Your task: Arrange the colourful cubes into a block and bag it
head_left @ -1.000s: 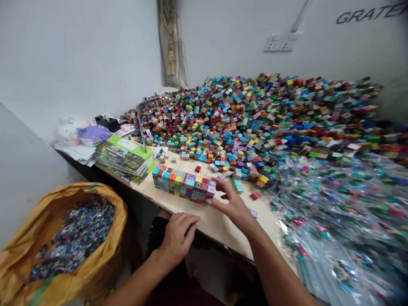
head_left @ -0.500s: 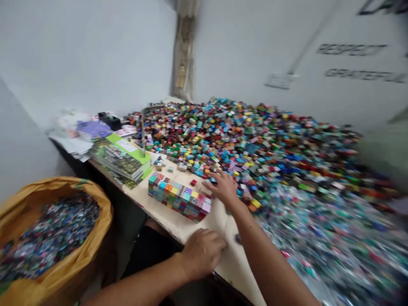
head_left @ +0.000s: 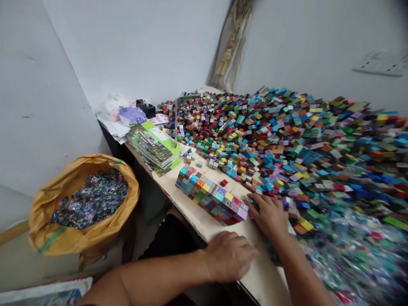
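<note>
Head view: right hand half-open, left hand curled (whether gripping, I cannot tell); the block row lies at the right hand's ten o'clock, where a finger bump could skew it.

The head camera looks forward and down from close above the left hand at five o'clock and right hand at four, facing the curtain near twelve, the sack at eight.
</note>
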Tool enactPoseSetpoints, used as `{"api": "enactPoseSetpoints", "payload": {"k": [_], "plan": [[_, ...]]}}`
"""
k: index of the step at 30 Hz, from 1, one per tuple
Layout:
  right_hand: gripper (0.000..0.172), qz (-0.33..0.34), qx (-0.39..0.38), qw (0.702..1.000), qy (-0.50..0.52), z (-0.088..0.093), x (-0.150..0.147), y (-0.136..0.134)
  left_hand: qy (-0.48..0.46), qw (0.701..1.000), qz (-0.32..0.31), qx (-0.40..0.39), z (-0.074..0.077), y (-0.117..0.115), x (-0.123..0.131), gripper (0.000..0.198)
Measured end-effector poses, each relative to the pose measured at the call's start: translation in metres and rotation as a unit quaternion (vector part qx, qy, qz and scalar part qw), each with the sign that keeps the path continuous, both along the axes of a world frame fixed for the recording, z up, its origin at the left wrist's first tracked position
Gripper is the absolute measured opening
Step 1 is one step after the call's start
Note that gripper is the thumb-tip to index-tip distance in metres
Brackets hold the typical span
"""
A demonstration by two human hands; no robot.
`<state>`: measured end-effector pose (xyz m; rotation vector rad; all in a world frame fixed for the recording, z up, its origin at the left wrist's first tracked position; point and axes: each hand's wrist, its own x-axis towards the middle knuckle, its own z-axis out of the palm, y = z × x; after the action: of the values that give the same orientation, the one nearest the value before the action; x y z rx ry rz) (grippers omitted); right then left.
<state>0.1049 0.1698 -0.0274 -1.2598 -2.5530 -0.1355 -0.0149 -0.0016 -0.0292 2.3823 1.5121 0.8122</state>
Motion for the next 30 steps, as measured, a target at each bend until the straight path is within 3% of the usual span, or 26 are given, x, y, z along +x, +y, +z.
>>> {"api": "enactPoseSetpoints", "payload": {"k": [4, 8, 11, 15, 17, 21, 25, 30], "plan": [[0.047, 0.061, -0.053, 0.995, 0.054, -0.001, 0.018, -0.041, 0.009, 1.000, 0.017, -0.023, 0.008, -0.002, -0.002, 0.023], [0.048, 0.101, -0.117, 0.982, 0.112, -0.004, 0.036, -0.062, 0.024, 0.999, 0.029, -0.009, 0.011, -0.005, -0.002, 0.024], [0.048, 0.097, -0.117, 0.982, 0.117, -0.003, 0.047, -0.067, 0.038, 0.999, 0.024, 0.004, 0.009, -0.007, -0.001, 0.023], [0.049, -0.015, -0.015, 0.997, 0.073, -0.007, 0.061, -0.063, 0.051, 0.998, 0.032, 0.010, 0.005, -0.008, 0.000, 0.026], [0.048, -0.049, -0.002, 0.997, 0.060, -0.014, 0.064, -0.060, 0.050, 0.998, 0.029, 0.007, 0.005, -0.008, 0.001, 0.027], [0.047, -0.004, -0.021, 0.996, 0.084, -0.026, 0.061, -0.058, -0.013, 0.996, 0.078, -0.039, 0.009, -0.006, 0.010, 0.031], [0.046, 0.080, -0.079, 0.979, 0.168, -0.020, 0.057, -0.062, -0.091, 0.979, 0.172, -0.067, 0.017, -0.008, 0.026, 0.050], [0.046, 0.043, -0.078, 0.965, 0.246, -0.004, 0.080, -0.089, -0.057, 0.984, 0.157, -0.056, 0.019, -0.015, 0.032, 0.035]]}}
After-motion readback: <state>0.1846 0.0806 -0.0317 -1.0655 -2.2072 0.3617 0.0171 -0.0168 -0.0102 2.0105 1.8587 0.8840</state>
